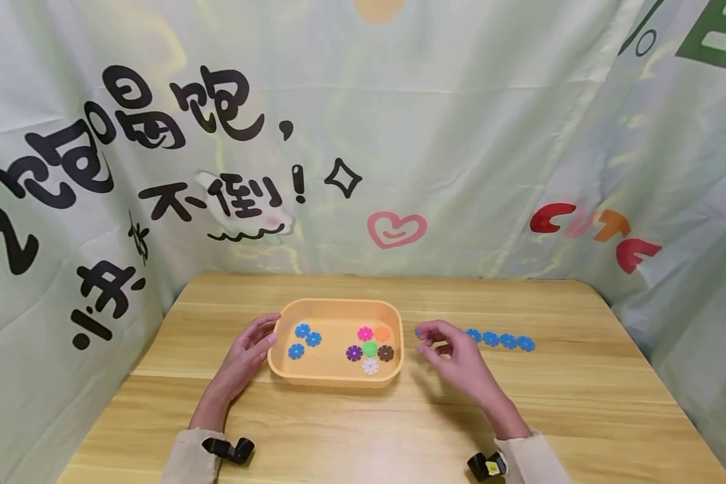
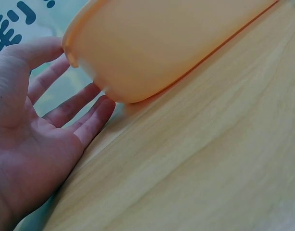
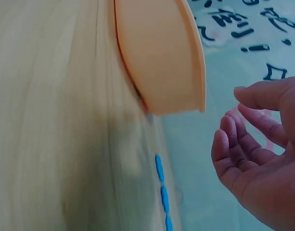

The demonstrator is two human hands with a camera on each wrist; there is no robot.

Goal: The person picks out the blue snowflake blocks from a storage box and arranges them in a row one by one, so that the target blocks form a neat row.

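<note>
At the left end of an orange plastic tray (image 1: 333, 383), my left hand (image 1: 246, 356) touches the rim and outer wall with its thumb and fingers. In the left wrist view its fingers (image 2: 92, 115) lie against the outside of the tray (image 2: 152, 57), fairly straight. My right hand (image 1: 456, 356) hovers above the table just right of the tray. Its fingers (image 3: 224, 149) are loosely bent, with a gap between thumb and index finger and nothing held. Beneath it runs a row of blue flower-shaped discs (image 1: 508, 341), partly hidden by the hand in the head view.
Three blue discs (image 1: 302, 331) lie in the tray's left part. To the right inside are a pink disc (image 1: 365, 334), an orange one (image 1: 382, 334), a purple one (image 1: 353, 353), a green one (image 1: 370, 349), a brown one (image 1: 385, 353) and a white one (image 1: 370, 366). Printed cloth (image 1: 460, 168) surrounds the wooden table (image 1: 351, 430).
</note>
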